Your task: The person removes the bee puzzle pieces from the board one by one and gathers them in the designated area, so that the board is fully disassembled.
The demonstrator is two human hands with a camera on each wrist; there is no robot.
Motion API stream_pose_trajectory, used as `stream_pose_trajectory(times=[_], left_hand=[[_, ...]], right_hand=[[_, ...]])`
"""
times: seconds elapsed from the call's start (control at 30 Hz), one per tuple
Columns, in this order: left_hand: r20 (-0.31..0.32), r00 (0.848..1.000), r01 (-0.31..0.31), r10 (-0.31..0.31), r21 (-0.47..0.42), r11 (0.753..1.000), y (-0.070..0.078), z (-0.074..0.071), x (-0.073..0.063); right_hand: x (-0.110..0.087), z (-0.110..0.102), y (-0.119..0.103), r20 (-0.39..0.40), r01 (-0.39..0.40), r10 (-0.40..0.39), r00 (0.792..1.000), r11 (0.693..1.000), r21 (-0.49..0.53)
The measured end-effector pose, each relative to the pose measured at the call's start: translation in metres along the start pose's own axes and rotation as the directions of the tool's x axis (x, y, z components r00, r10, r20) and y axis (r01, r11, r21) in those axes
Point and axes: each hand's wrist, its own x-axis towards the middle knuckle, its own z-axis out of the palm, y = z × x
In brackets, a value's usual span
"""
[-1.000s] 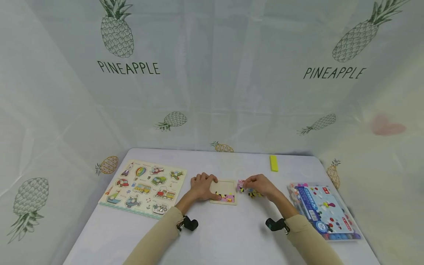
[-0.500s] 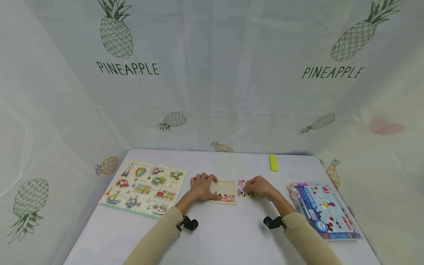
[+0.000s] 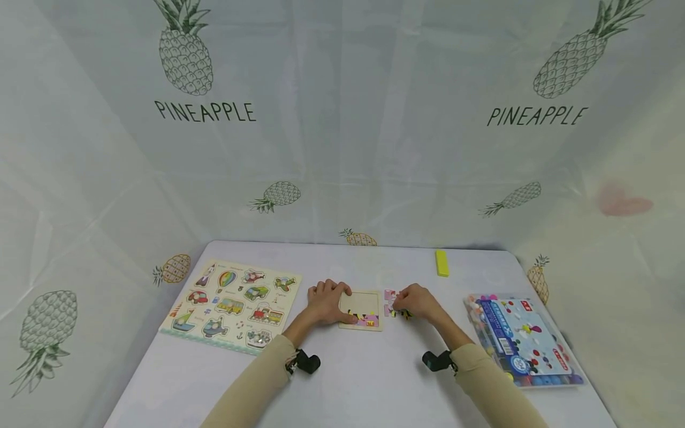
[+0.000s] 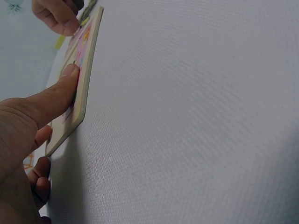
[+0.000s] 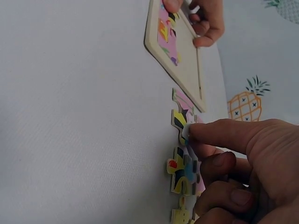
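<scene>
My left hand (image 3: pixel 325 302) grips a small wooden puzzle tray (image 3: pixel 361 299) at its left side. The thumb (image 4: pixel 65 87) presses on the lower part while fingertips reach the far edge. Pink, yellow and black puzzle pieces (image 3: pixel 369 320) fill the tray's near strip; its upper part shows bare wood. Just right of the tray, my right hand (image 3: pixel 419 302) pinches a yellow-and-black jigsaw piece (image 5: pixel 178 120), close beside pink pieces (image 3: pixel 389 303). More loose pieces (image 5: pixel 177 169) lie under and beside the curled fingers, partly hidden by them.
A larger picture board (image 3: pixel 230 305) with vehicle shapes lies on the left of the white table (image 3: pixel 353 380). At the right is a clear box (image 3: pixel 524 342) of colourful pieces with a blue label. A yellow block (image 3: pixel 442 263) lies at the back.
My right hand has moved slightly, and the pink pieces beside the tray now sit together in a column. The left hand and tray have stayed put.
</scene>
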Motion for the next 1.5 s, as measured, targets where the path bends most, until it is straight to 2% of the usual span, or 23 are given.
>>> stream_pose_trajectory(times=[0.5,0.8,1.3,1.5], left_hand=[[-0.012,1.0,0.0,0.0,-0.012,1.0,0.0036,-0.0029,-0.0028],[-0.017,1.0,-0.012,0.012,-0.017,1.0,0.0038,-0.0041,-0.0043],[-0.016,1.0,-0.013,0.013,-0.015,1.0,0.0027,-0.0021,-0.0027],[-0.015,1.0,-0.008,0.008,-0.009,1.0,0.0028,-0.004,-0.0032]], right_hand=[[-0.003,0.0006,-0.0041,-0.024,-0.011,0.01,1.0,0.999,-0.051],[-0.0042,0.0007,-0.0041,-0.034,0.012,-0.014,0.999,0.998,-0.061],[-0.0068,-0.0015,-0.0054,-0.04,0.003,-0.005,0.999,0.999,-0.042],[-0.0023,-0.0029,-0.0037,-0.029,0.055,-0.056,0.998,0.998,-0.039]])
